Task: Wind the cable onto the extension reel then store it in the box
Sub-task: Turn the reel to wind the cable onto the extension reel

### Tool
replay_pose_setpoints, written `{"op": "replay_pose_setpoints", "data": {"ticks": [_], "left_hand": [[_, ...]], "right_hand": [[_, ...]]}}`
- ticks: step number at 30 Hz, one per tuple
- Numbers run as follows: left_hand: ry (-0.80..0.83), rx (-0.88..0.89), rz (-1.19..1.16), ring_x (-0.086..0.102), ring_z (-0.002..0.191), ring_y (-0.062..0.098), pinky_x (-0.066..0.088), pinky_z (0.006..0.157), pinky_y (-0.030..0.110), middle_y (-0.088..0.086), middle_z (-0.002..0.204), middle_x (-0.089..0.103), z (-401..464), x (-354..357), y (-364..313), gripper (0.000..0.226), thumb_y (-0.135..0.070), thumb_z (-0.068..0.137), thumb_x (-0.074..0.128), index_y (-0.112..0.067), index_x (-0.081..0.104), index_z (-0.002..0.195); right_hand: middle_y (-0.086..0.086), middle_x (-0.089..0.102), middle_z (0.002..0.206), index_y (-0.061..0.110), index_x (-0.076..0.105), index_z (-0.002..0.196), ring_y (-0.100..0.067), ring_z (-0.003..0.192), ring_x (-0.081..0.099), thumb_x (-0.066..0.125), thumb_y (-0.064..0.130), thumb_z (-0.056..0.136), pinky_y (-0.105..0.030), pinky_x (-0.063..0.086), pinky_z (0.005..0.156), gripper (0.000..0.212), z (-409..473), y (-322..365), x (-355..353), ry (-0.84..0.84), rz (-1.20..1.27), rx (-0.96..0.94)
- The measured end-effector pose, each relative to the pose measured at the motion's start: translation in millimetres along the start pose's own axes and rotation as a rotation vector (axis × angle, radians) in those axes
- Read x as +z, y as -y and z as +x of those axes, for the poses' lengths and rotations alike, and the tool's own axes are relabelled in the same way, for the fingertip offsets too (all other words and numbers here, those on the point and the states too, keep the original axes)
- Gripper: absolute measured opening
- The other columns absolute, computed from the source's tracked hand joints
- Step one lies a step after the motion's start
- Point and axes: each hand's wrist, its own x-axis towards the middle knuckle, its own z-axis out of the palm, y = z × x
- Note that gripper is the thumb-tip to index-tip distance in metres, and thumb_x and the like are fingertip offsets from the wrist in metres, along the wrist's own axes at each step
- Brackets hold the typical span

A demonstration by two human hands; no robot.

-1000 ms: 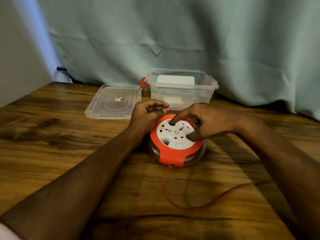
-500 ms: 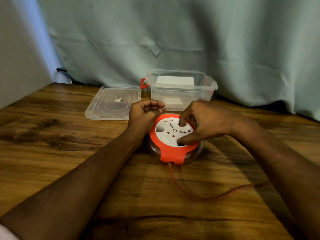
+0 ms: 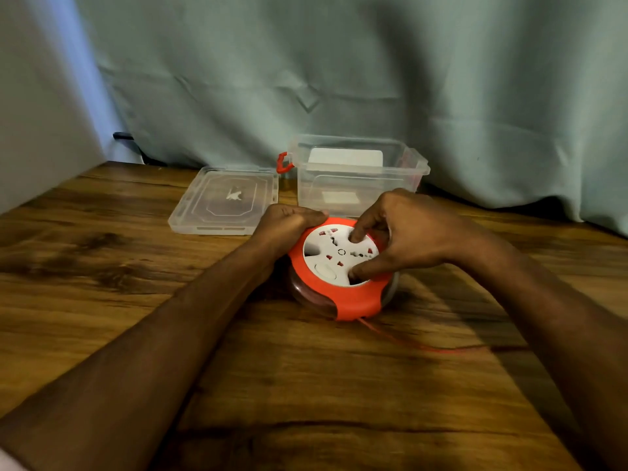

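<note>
While it sits flat on the brown wood-grain table (image 3: 102,300), just in front of the box, the round orange plastic extension reel (image 3: 341,270) shows a smooth white socket face dotted with small red shutters and an oval switch, over a clear drum with dark windings inside. A thin orange cable (image 3: 401,341) leaves the reel's near edge and trails right across the table.

Compared with half a second ago, the cable's slack loop is gone and it runs nearly straight and shorter, while the white face has turned: the oval switch sits lower on the near-left side.

The right hand (image 3: 407,239) arches over the reel, its fingers (image 3: 358,232) curled; the index tip presses into a recess at the far side of the face and the thumb into a recess at the near side. The left hand (image 3: 289,222) is folded around the reel's far-left rim, fingers bunched together, though exactly where the fingertips touch is probably hidden behind the rim.

Behind stands the clear rectangular plastic box (image 3: 356,175), open, with an orange latch, and beside it to the left its clear flat lid (image 3: 224,202). A wrinkled pale green curtain (image 3: 339,69) hangs behind.
</note>
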Motion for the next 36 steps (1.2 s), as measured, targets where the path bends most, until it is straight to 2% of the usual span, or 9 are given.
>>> {"op": "replay_pose_setpoints", "data": {"ticks": [5, 9, 13, 17, 20, 27, 30, 34, 36], "left_hand": [[-0.092, 0.091, -0.005, 0.078, 0.082, 0.027, 0.064, 0.075, 0.039, 0.008, 0.090, 0.081, 3.0, 5.8, 8.8, 0.017, -0.025, 0.095, 0.069, -0.013, 0.081, 0.099], [-0.108, 0.106, 0.011, 0.079, 0.082, 0.024, 0.064, 0.079, 0.042, 0.004, 0.089, 0.081, 3.1, 6.1, 10.6, 0.017, -0.026, 0.095, 0.067, -0.016, 0.081, 0.096], [-0.088, 0.111, 0.020, 0.079, 0.081, 0.024, 0.065, 0.081, 0.044, 0.004, 0.088, 0.081, 3.0, 4.6, 9.7, 0.018, -0.027, 0.096, 0.067, -0.016, 0.081, 0.095], [-0.086, 0.114, 0.026, 0.078, 0.080, 0.025, 0.064, 0.080, 0.042, 0.005, 0.086, 0.081, 3.4, 3.6, 9.4, 0.018, -0.026, 0.095, 0.067, -0.016, 0.081, 0.091], [-0.074, 0.124, -0.005, 0.078, 0.078, 0.024, 0.063, 0.073, 0.036, 0.006, 0.086, 0.081, 2.8, 3.7, 8.8, 0.017, -0.024, 0.095, 0.068, -0.013, 0.081, 0.094], [-0.090, 0.145, -0.077, 0.078, 0.082, 0.021, 0.063, 0.069, 0.030, 0.003, 0.091, 0.082, 6.8, 0.6, 9.5, 0.012, -0.013, 0.090, 0.072, -0.013, 0.082, 0.096], [-0.099, 0.137, -0.111, 0.078, 0.080, 0.022, 0.062, 0.064, 0.030, 0.004, 0.090, 0.081, 7.3, -1.2, 8.4, 0.012, -0.012, 0.090, 0.072, -0.012, 0.082, 0.096], [-0.124, 0.109, -0.172, 0.077, 0.083, 0.026, 0.064, 0.067, 0.032, 0.008, 0.095, 0.081, 7.3, -5.3, 6.8, 0.015, -0.009, 0.091, 0.068, -0.009, 0.080, 0.100], [-0.106, 0.104, -0.214, 0.077, 0.086, 0.028, 0.064, 0.070, 0.034, 0.011, 0.099, 0.080, 6.8, -6.3, 6.3, 0.018, -0.004, 0.090, 0.066, -0.008, 0.080, 0.101]], "right_hand": [[0.010, 0.063, 0.070, 0.024, 0.067, 0.067, -0.008, 0.070, 0.055, 0.080, 0.077, 0.063, -0.029, 0.034, 0.057, 0.055, 2.7, 5.9, 5.6, -0.037, -0.034, 0.004], [0.010, 0.057, 0.058, 0.022, 0.058, 0.055, -0.006, 0.060, 0.055, 0.074, 0.080, 0.071, -0.026, 0.029, 0.053, 0.062, 6.3, 10.6, 12.6, -0.044, -0.027, 0.036], [0.007, 0.062, 0.058, 0.020, 0.065, 0.059, -0.007, 0.058, 0.060, 0.063, 0.072, 0.088, -0.027, 0.038, 0.055, 0.059, 10.0, 11.9, 16.0, -0.078, -0.001, -0.015], [0.011, 0.062, 0.056, 0.033, 0.075, 0.097, -0.006, 0.056, 0.057, 0.078, 0.029, 0.088, -0.032, 0.044, 0.056, 0.011, 7.5, -5.0, 3.4, 0.001, 0.204, -0.100], [0.017, 0.057, 0.050, 0.038, 0.066, 0.132, -0.004, 0.049, 0.053, 0.076, 0.014, 0.089, -0.023, 0.037, 0.050, 0.050, 7.6, -15.4, 4.2, 0.124, 0.242, -0.130], [0.041, 0.060, 0.063, 0.046, 0.062, 0.134, 0.008, 0.061, 0.059, 0.078, 0.033, 0.090, -0.015, 0.038, 0.050, 0.048, 2.9, -17.9, 4.8, 0.109, 0.151, -0.136], [0.027, 0.071, 0.085, 0.052, 0.064, 0.132, 0.002, 0.073, 0.063, 0.080, 0.053, 0.079, -0.026, 0.049, 0.059, 0.055, 3.1, -17.2, 11.9, 0.003, 0.124, -0.075], [0.030, 0.053, 0.079, 0.057, 0.065, 0.129, 0.005, 0.072, 0.057, 0.082, 0.052, 0.077, -0.014, 0.037, 0.057, 0.055, 0.6, -15.3, 28.6, -0.106, 0.235, 0.027], [0.020, 0.048, 0.095, 0.058, 0.064, 0.130, -0.003, 0.090, 0.054, 0.081, 0.058, 0.071, -0.023, 0.048, 0.070, 0.061, -0.6, -16.6, 36.3, -0.142, 0.291, 0.052]]}}
